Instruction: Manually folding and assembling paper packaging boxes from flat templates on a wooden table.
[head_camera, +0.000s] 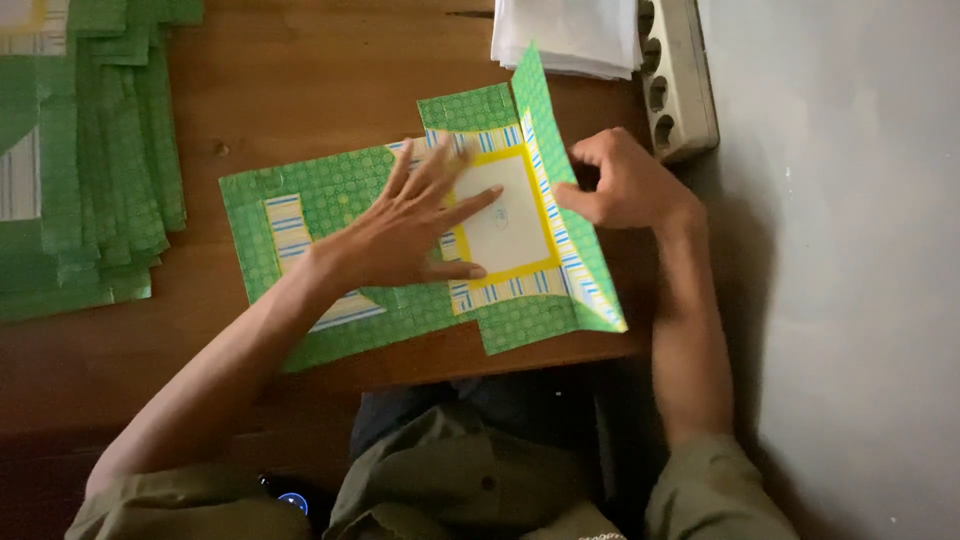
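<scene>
A green patterned paper sheet (330, 190) with striped yellow-blue borders and a white square panel (508, 228) lies on the brown wooden table (290, 80). My left hand (405, 225) presses flat on the sheet, fingers spread, fingertips at the white panel's left edge. My right hand (625, 185) pinches the sheet's right flap (548, 120), which is folded upward along the panel's right side.
A stack of similar green sheets (90, 150) lies at the table's left. White folded paper (565, 35) and a beige power strip (680, 80) sit at the back right edge. A grey floor (850, 270) lies to the right of the table.
</scene>
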